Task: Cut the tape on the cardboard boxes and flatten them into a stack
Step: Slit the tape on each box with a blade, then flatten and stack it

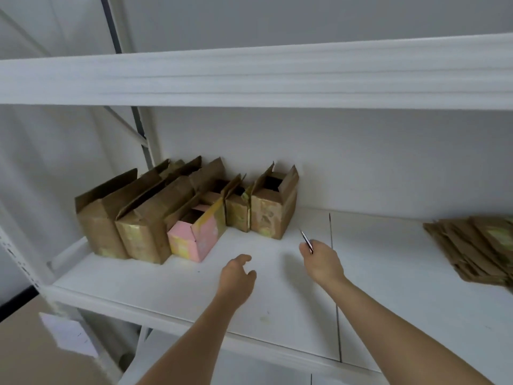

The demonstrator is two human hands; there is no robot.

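Several upright cardboard boxes (pixel 144 218) with open top flaps stand in a row at the back left of the white shelf (pixel 277 301). One of them is a pink box (pixel 194 240) at the front; the rightmost brown box (pixel 273 209) stands nearest my hands. A stack of flattened cardboard (pixel 477 248) lies at the shelf's right edge. My left hand (pixel 237 276) hovers over the shelf with fingers loosely apart, holding nothing, a short way in front of the boxes. My right hand (pixel 323 262) grips a thin blade (pixel 306 240) that points up and away toward the rightmost box.
An upper white shelf (pixel 249 79) overhangs the work area. A metal upright (pixel 19 259) of the rack stands at the left. A large brown carton (pixel 33 351) with a white label sits low at the left. A seam (pixel 334 287) runs across the shelf.
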